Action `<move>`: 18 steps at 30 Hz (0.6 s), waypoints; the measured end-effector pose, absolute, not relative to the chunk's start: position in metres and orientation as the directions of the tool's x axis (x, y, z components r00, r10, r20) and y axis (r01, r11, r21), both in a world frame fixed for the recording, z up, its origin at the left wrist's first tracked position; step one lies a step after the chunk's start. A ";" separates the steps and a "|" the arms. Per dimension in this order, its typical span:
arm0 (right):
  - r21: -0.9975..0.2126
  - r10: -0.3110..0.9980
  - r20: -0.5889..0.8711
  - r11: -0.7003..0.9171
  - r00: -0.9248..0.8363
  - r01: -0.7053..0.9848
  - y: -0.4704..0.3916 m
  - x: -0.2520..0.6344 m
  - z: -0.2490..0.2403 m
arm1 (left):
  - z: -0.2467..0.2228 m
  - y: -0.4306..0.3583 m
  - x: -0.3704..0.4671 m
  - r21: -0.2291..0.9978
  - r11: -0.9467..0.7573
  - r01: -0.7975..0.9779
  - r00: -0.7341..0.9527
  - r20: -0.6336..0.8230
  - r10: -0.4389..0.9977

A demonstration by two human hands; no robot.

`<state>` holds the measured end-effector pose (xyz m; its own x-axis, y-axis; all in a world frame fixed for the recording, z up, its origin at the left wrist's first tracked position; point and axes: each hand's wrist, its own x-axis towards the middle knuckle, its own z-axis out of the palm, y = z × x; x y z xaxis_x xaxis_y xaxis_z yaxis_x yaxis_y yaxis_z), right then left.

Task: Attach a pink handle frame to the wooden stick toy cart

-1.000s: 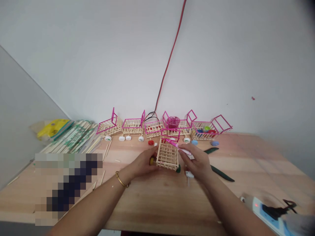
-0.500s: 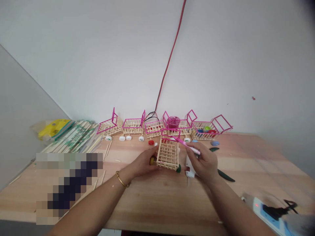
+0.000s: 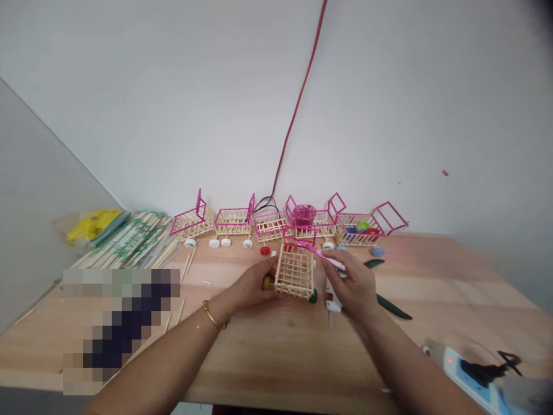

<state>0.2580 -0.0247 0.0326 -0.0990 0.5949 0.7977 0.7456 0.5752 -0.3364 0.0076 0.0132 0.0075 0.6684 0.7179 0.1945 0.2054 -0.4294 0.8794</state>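
Observation:
A miniature shopping cart (image 3: 294, 271) built of pale wooden sticks is tilted towards me at the table's middle, with a pink handle frame and bottle-cap wheels. My left hand (image 3: 254, 283) is closed on its left side, by the yellow wheel (image 3: 266, 282). In my right hand (image 3: 352, 280) is a pink-and-white brush (image 3: 327, 258), apparently a toothbrush; its pink end touches or nearly touches the cart's back frame. Behind the cart stands a clear cup of pink paint (image 3: 304, 215). Below my right hand lies a white tool (image 3: 333, 305), partly hidden.
Several similar carts with pink-painted rims, such as this one (image 3: 233, 221), line the wall. Bundled sticks (image 3: 133, 242) and a yellow bag (image 3: 97, 226) lie at left. A dark green blade-like piece (image 3: 394, 307) and a power strip (image 3: 469, 377) are at right.
My right hand and the brush have shifted slightly left along the cart's back frame. My left hand and the cart stay where they were.

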 end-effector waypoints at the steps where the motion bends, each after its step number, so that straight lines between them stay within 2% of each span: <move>1: -0.330 0.582 0.807 0.581 -0.097 0.744 -0.025 0.258 0.033 | 0.007 0.013 0.007 0.879 -0.429 0.206 0.668 0.194 0.718; 6: -0.332 0.578 0.810 0.593 -0.100 0.734 -0.026 0.257 0.032 | 0.006 0.014 0.007 0.883 -0.426 0.197 0.671 0.195 0.715; 13: -0.323 0.602 0.773 0.644 -0.199 0.694 -0.022 0.256 0.031 | 0.005 0.014 0.008 0.883 -0.425 0.201 0.670 0.192 0.717; 18: -0.323 0.595 0.788 0.620 -0.160 0.715 -0.022 0.256 0.031 | 0.006 0.014 0.008 0.886 -0.416 0.203 0.668 0.185 0.721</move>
<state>0.2561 -0.0219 0.0314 -0.1599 0.5947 0.7879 0.7151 0.6199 -0.3229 0.0079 0.0137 0.0056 0.6680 0.7208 0.1852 0.2032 -0.4161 0.8863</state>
